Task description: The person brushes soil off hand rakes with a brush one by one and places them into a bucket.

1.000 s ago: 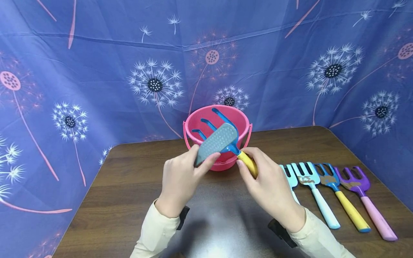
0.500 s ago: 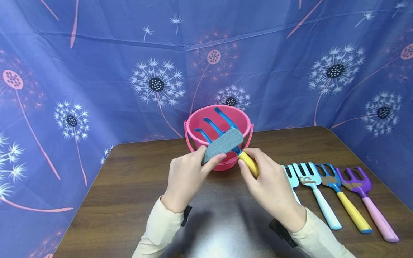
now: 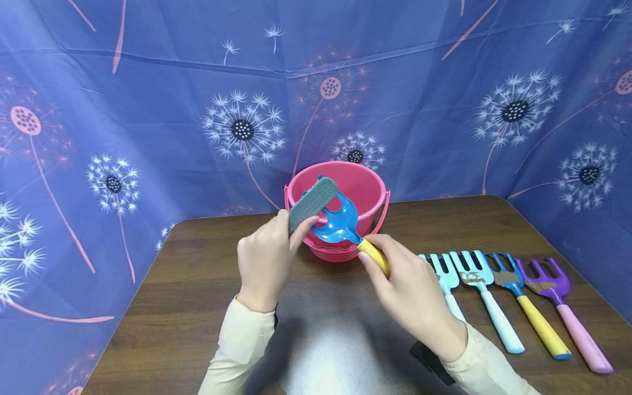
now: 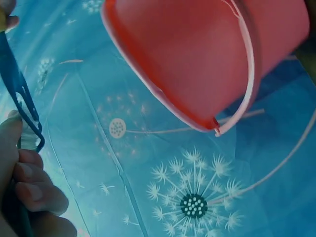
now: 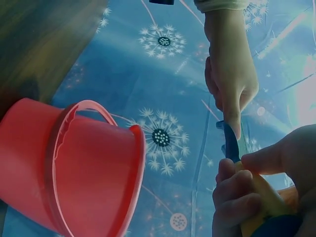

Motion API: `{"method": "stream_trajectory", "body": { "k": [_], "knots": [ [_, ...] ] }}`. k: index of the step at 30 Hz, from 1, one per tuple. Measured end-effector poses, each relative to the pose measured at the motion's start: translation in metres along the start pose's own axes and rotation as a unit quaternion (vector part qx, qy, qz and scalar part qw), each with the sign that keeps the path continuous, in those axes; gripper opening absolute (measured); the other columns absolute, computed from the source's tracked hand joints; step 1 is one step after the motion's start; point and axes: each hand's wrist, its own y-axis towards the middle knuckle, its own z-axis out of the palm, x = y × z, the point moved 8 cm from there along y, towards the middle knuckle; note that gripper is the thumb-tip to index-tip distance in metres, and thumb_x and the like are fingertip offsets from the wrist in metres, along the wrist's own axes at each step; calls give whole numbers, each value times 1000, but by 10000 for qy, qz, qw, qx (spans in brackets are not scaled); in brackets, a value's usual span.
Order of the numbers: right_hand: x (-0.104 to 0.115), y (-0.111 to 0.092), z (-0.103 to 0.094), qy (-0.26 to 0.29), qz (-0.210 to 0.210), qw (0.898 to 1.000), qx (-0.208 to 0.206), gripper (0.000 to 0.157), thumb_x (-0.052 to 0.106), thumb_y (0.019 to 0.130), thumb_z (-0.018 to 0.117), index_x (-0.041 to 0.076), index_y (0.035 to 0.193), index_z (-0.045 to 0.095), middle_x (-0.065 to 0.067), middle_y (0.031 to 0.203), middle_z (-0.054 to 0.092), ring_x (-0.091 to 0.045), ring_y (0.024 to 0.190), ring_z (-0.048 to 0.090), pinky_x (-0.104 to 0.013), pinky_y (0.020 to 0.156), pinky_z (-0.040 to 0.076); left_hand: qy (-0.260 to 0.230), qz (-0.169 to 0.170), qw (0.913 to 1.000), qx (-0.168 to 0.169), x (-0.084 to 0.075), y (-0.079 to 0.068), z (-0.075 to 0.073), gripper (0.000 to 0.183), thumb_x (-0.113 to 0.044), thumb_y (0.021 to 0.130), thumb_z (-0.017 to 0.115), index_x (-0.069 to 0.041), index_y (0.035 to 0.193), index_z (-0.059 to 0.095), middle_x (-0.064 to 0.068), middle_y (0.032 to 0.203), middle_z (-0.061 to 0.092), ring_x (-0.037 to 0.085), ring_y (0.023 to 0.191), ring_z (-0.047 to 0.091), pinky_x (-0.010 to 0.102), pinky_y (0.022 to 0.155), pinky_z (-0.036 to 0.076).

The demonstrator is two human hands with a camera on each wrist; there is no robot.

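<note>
My left hand [image 3: 265, 258] grips a grey-green scrubbing brush [image 3: 313, 203] whose dotted back faces up. The brush lies across the tines of a blue hand fork [image 3: 344, 219], hiding most of them. My right hand [image 3: 410, 293] holds that fork by its yellow handle [image 3: 373, 257], head pointing up and left. Pale bristles [image 4: 30, 136] show against the blue tines in the left wrist view. Both hands hold these things above the table, in front of a pink bucket [image 3: 367, 184].
Right of my right hand, several hand forks lie in a row on the wooden table [image 3: 163, 307]: light-blue ones [image 3: 498, 321], a blue one with a yellow handle [image 3: 543, 326] and a purple one [image 3: 553, 282]. Brown patches mark their heads. A blue dandelion-print cloth [image 3: 163, 66] hangs behind.
My left hand and the brush have shifted left along the tines. The fork has tilted, its tines now lower and its head facing up more. My right hand has dipped slightly.
</note>
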Motion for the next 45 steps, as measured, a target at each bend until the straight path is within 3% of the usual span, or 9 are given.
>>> {"method": "stream_trajectory", "body": {
  "k": [7,14,17,21,27,33,40,45],
  "knots": [
    [-2,4,-2,-127,108,9998,110,30,19,91,75,12,119,65,1,94,64,-11,69,52,-26,59,45,-69,-50,9996,-254,2,2,-6,59,-60,94,61,-8,69,48,2,49,39,14,38,32,26,39,23],
    [-19,14,-6,-207,400,9987,249,34,6,82,75,6,113,60,-7,99,64,-17,75,56,-30,61,45,-446,-298,9986,-22,2,3,-3,54,-50,90,73,-9,68,45,1,49,34,12,41,23,23,44,17],
    [-26,29,-6,-279,433,9977,430,33,7,83,75,4,112,59,-10,101,61,-20,78,56,-32,63,46,-450,-450,9980,35,4,2,-3,54,-50,90,72,-10,68,44,1,49,32,12,41,23,24,44,17],
    [-31,58,-2,-507,251,9933,1009,24,9,85,73,4,105,60,-10,94,59,-22,76,53,-34,67,45,-400,-525,9978,-2,7,1,-4,54,-51,92,70,-10,68,44,1,48,32,13,40,23,26,43,18],
    [-24,98,14,-1005,-146,9801,1706,14,12,85,75,3,92,67,-8,83,67,-20,70,58,-36,65,48,-544,-433,9975,-129,7,1,-6,57,-56,96,63,-10,67,44,1,47,35,13,39,25,25,42,19],
    [-16,132,39,-1601,-194,9644,2097,9,12,83,77,8,80,70,-6,78,72,-25,73,67,-45,67,55,-650,-377,9968,-271,7,1,-9,57,-56,98,60,-11,67,45,1,48,35,14,40,27,26,42,20],
    [-18,145,76,-2024,-294,9370,2833,10,4,80,70,5,74,62,-8,70,64,-26,70,63,-43,74,56,-607,-391,9973,-107,7,1,-7,54,-51,93,69,-12,66,44,0,48,33,13,41,24,26,42,20],
    [-23,141,88,-2115,36,9189,3329,21,14,86,66,12,68,55,-2,67,53,-22,68,57,-43,68,54,-616,-368,9974,39,6,2,-7,53,-51,92,70,-12,66,44,-1,48,33,12,41,24,26,42,20]
  ]
}}
